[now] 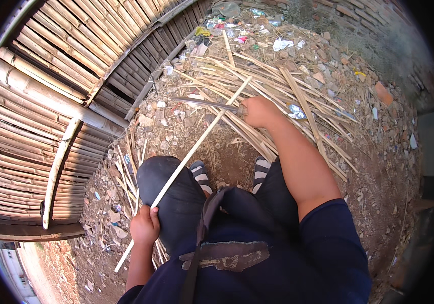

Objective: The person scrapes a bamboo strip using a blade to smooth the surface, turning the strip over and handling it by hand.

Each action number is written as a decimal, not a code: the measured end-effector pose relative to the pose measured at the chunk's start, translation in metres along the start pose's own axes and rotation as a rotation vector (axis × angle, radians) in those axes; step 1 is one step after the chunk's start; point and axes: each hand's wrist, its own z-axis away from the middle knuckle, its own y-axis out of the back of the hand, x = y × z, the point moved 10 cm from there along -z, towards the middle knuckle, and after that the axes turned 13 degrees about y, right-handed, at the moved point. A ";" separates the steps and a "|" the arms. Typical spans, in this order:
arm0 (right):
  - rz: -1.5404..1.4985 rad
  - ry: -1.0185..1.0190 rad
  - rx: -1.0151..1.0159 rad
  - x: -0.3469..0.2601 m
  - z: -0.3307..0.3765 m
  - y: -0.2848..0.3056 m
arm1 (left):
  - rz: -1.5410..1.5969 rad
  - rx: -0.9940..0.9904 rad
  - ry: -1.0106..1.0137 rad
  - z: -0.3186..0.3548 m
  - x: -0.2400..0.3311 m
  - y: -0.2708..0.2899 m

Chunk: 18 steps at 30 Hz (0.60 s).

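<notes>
A long pale bamboo strip (191, 152) slants across my left knee, its far end pointing away to the right. My left hand (145, 226) is closed around its lower part, thumb along the top. In my right hand (260, 112) is a knife (200, 102) with a long, narrow dark blade that points left. The blade crosses the strip near its far end; whether the two touch, I cannot tell. Most of the knife's handle is hidden by my fingers. Just beyond my right hand lies a pile of split bamboo strips (277, 91) on the ground.
More strips (128, 175) lie beside my left leg. A bamboo-slat wall (39, 116) rises on the left, and a brick wall (369, 23) stands at the far right. Stones, brick pieces (384, 94) and litter (281, 44) cover the ground. My sandalled feet (200, 175) are between the strips.
</notes>
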 end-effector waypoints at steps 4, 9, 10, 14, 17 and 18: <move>0.088 -0.031 0.054 -0.039 0.025 0.012 | -0.094 -0.109 0.054 0.012 -0.007 0.005; 0.176 0.202 -0.043 -0.100 0.038 0.019 | 0.013 -0.050 0.032 0.018 -0.009 0.005; 0.200 0.236 -0.112 -0.108 0.037 0.014 | 0.011 -0.046 0.040 0.015 -0.015 0.002; -0.115 0.008 0.089 0.008 0.005 0.011 | -0.010 -0.020 0.020 0.007 -0.002 0.000; 0.128 -0.058 -0.005 -0.003 0.012 0.008 | -0.111 -0.070 0.027 0.011 -0.004 0.010; 0.127 -0.055 -0.009 -0.013 0.014 0.009 | -0.112 -0.071 0.032 0.012 -0.003 0.012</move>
